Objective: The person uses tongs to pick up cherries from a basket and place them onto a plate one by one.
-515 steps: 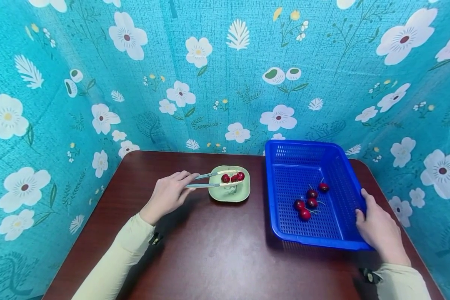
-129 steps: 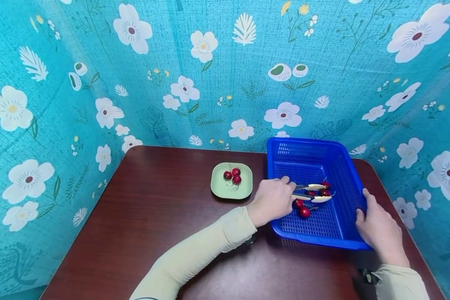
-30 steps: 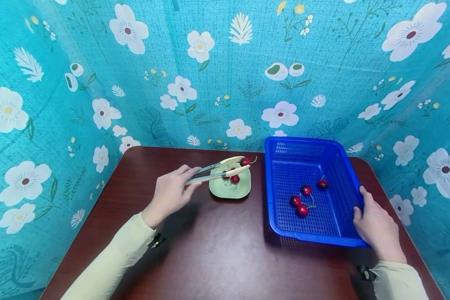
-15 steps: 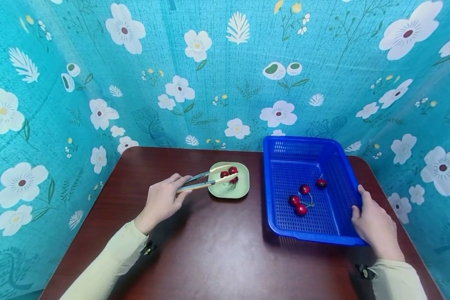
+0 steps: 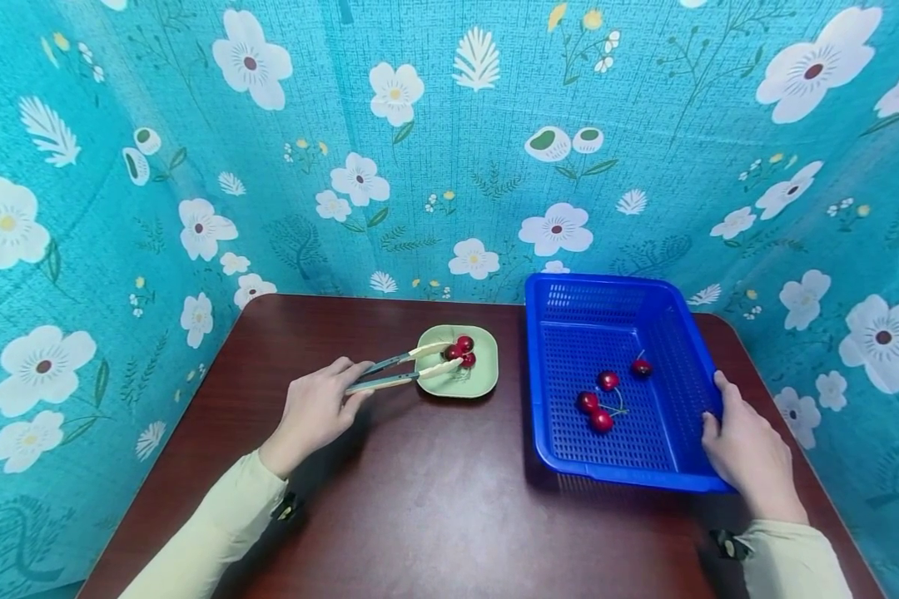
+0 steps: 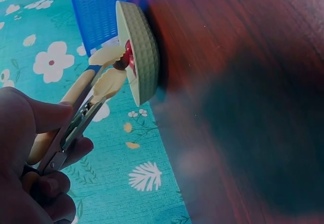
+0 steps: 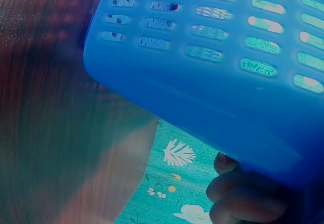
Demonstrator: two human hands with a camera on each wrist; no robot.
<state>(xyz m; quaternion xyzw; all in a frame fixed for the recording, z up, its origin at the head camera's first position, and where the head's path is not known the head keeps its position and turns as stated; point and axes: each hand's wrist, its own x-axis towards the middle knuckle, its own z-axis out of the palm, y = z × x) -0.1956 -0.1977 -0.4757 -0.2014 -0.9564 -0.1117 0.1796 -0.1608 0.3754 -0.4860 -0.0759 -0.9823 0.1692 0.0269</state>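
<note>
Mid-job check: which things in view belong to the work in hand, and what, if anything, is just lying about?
Part of the job:
tongs, in the left hand
cherries in the dish
green dish
four cherries in the basket
blue basket, gripped by the right hand

Just surroundings:
floral cloth
brown table
No stray items visible.

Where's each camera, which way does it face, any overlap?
Head: on the head, facing forward and down at the table; left hand, right hand show.
Left wrist: on that wrist, facing the tongs and dish; left hand partly shows.
Right wrist: on that wrist, facing the basket; right hand partly shows.
Head and left wrist share tongs, dish, basket.
</note>
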